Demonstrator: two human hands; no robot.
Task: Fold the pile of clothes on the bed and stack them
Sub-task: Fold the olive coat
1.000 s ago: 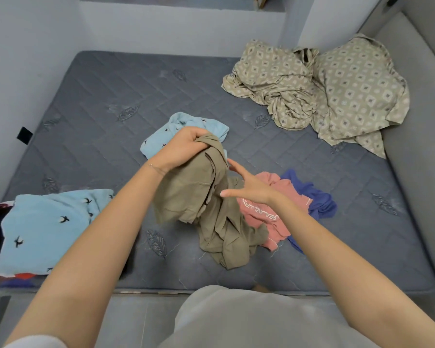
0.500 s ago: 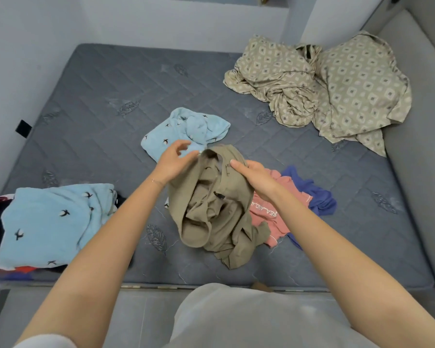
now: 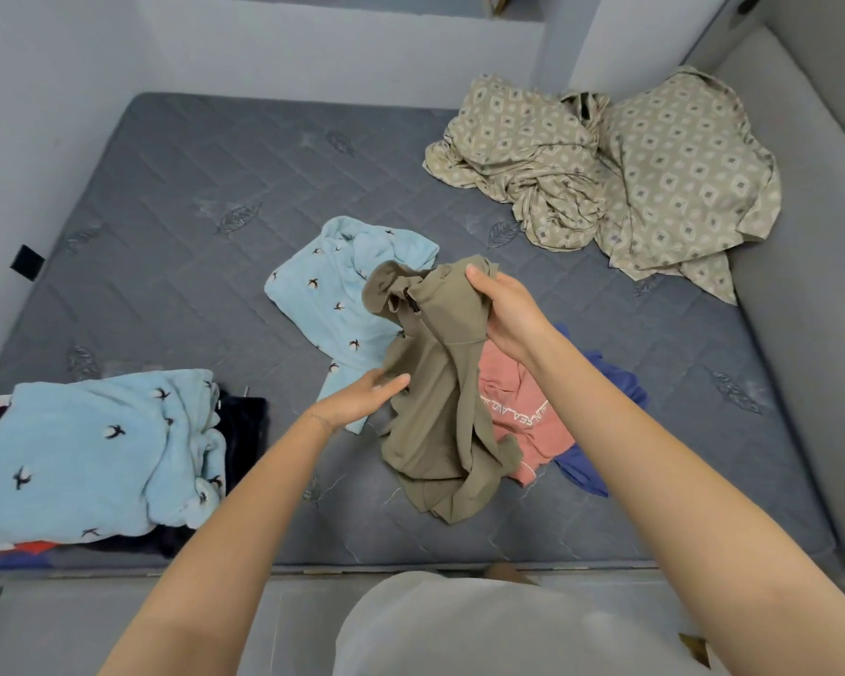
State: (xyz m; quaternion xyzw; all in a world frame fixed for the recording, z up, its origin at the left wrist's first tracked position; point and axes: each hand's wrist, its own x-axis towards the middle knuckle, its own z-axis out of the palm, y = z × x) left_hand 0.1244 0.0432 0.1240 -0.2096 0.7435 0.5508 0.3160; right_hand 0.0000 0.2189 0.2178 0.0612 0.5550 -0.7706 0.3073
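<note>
Nearest, on the mattress (image 3: 167,197) front-left corner, a folded blue bird-print garment tops the stack (image 3: 98,456) of dark and red items. Centre front, the olive garment (image 3: 435,383) hangs crumpled, its lower end resting on the mattress. Left hand (image 3: 362,397): fingers extended, loosely open, touching the olive garment's left edge. Right hand (image 3: 508,314): fingers closed, gripping the olive garment's upper edge and holding it raised. Just right of it, partly underneath, lie a pink top (image 3: 523,422) and a blue piece (image 3: 606,383). Behind it lies a second blue bird-print garment (image 3: 333,295), unfolded. Far right corner: patterned beige bedding (image 3: 630,178), bunched.
</note>
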